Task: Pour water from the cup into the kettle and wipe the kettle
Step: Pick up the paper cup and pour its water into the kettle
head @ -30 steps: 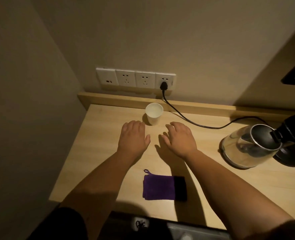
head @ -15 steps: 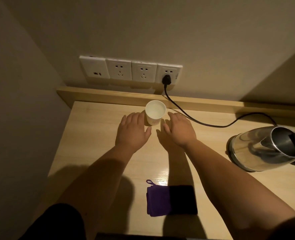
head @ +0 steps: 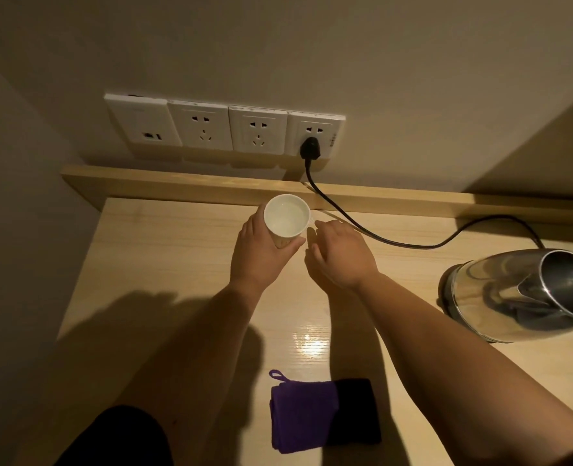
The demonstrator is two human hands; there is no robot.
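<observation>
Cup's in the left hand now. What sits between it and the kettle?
In the head view, the right hand hovers beside the cup; beyond it, bare table crossed by the black cord leads to the kettle.

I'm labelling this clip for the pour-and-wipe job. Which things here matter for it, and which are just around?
Part of the job:
cup, gripped by the left hand
right hand, open beside the cup
kettle, lid open
purple cloth

Just around:
wall sockets
plugged-in black cord
wooden table
</observation>
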